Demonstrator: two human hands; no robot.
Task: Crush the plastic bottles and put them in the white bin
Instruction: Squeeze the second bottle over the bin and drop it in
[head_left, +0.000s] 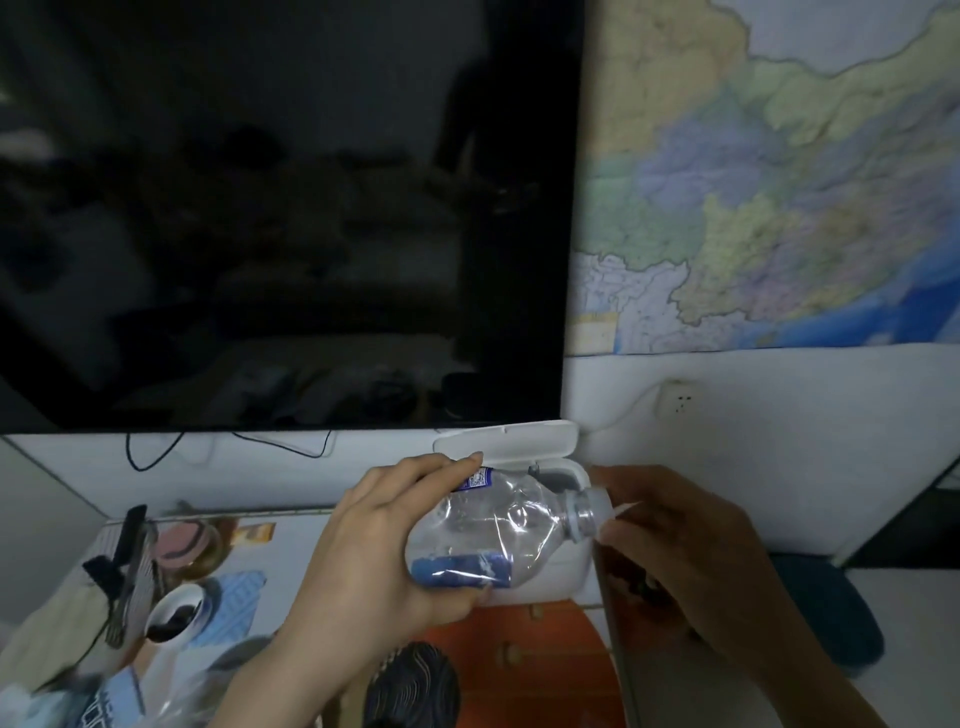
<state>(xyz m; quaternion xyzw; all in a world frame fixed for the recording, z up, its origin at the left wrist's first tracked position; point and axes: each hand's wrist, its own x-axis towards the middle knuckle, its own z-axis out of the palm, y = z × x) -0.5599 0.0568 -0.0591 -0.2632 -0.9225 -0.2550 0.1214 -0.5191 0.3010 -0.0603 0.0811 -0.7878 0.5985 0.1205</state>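
The clear plastic bottle (493, 535) lies sideways in midair, dented, its blue label's print too blurred to read. The left hand (384, 545) is clamped round its base; the right hand (670, 540) pinches its neck. Behind stands the white bin (550, 467), lid raised.

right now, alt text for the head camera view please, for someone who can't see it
Two hands hold a clear plastic bottle sideways in front of an open white bin: the left hand grips its body, the right hand is at the neck end. Behind are a dark screen and a wall map.
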